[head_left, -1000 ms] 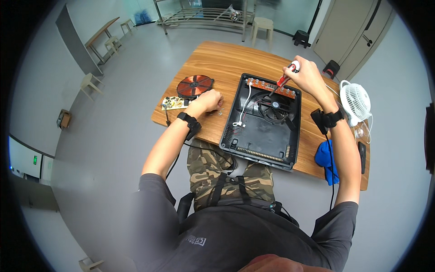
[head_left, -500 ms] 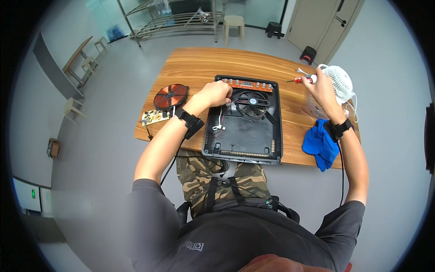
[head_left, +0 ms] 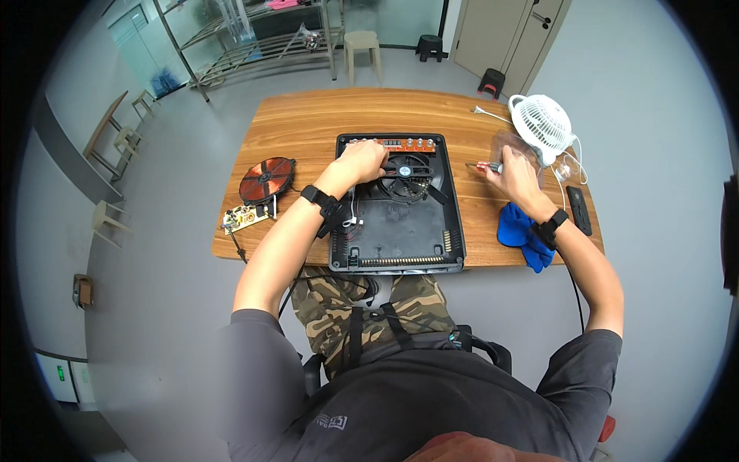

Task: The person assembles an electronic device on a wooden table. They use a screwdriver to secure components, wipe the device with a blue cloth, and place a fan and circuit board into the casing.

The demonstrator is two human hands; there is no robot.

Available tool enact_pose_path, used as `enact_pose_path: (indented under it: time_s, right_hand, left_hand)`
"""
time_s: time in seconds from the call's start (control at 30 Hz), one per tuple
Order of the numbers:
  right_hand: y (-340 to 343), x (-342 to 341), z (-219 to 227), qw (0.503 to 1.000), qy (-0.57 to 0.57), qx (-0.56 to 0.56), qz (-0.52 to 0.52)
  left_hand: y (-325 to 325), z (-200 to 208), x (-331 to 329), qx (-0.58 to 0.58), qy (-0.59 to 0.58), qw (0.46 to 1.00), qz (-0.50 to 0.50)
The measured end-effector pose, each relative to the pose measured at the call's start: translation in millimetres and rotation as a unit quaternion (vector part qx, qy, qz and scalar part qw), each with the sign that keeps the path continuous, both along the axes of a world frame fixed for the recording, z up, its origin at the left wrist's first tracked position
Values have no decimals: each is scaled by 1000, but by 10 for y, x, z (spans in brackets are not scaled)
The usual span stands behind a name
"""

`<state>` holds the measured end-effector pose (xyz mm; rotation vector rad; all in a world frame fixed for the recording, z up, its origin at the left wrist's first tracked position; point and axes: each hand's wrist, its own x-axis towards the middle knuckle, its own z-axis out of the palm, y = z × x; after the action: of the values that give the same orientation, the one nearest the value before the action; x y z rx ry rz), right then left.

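Note:
An opened black induction cooker housing (head_left: 392,231) lies on the wooden table in front of me. It holds a black cooling fan (head_left: 406,171) and, along its far edge, an orange button circuit board (head_left: 408,145). My left hand (head_left: 366,162) rests with curled fingers at the housing's far left, beside the fan; whatever its fingertips grip is hidden. A white connector cable (head_left: 352,221) hangs loose below it. Off to the right, my right hand (head_left: 516,175) is closed around a red-handled screwdriver (head_left: 483,165), its shaft pointing left, close to a clear plastic tray (head_left: 504,142).
A copper coil (head_left: 267,182) and a yellowish circuit board (head_left: 248,218) lie on the left of the table (head_left: 308,115). Right of the housing are a white fan (head_left: 543,123), a blue cloth (head_left: 523,237) and a black flat object (head_left: 579,210).
My right hand has come nearer to me with the screwdriver, from beside the white fan to the clear tray. My left hand stays at the housing. The whole view has shifted somewhat.

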<state>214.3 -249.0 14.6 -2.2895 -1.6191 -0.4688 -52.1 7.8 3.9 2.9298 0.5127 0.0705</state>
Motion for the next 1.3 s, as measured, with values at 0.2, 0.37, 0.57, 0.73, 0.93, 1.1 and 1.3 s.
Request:
enact_pose_path:
  time_s: [0.2, 0.37, 0.57, 0.73, 0.93, 1.1, 1.3]
  right_hand:
    - [-150, -60, -254, 987, 67, -138, -52]
    - [-129, -91, -526, 969, 155, -189, -40]
    - [-94, -163, -598, 969, 138, -205, -21]
    - [-61, -141, -412, 954, 119, -274, -19]
    - [371, -227, 135, 970, 84, -227, -11]
    - [830, -477, 159, 969, 72, -185, 149]
    - [1187, -624, -124, 958, 31, -229, 169]
  left_hand:
    - [62, -86, -19, 4, -14, 1000, -10]
    - [-43, -29, 27, 10, 5, 1000, -2]
    - [-112, -34, 58, 4, 19, 1000, 1]
    - [-108, -100, 118, 4, 32, 999, -11]
    - [-101, -166, 118, 21, 6, 1000, -17]
    - [-114, -239, 135, 33, 15, 999, 2]
    - [-54, -339, 174, 55, 17, 998, 6]
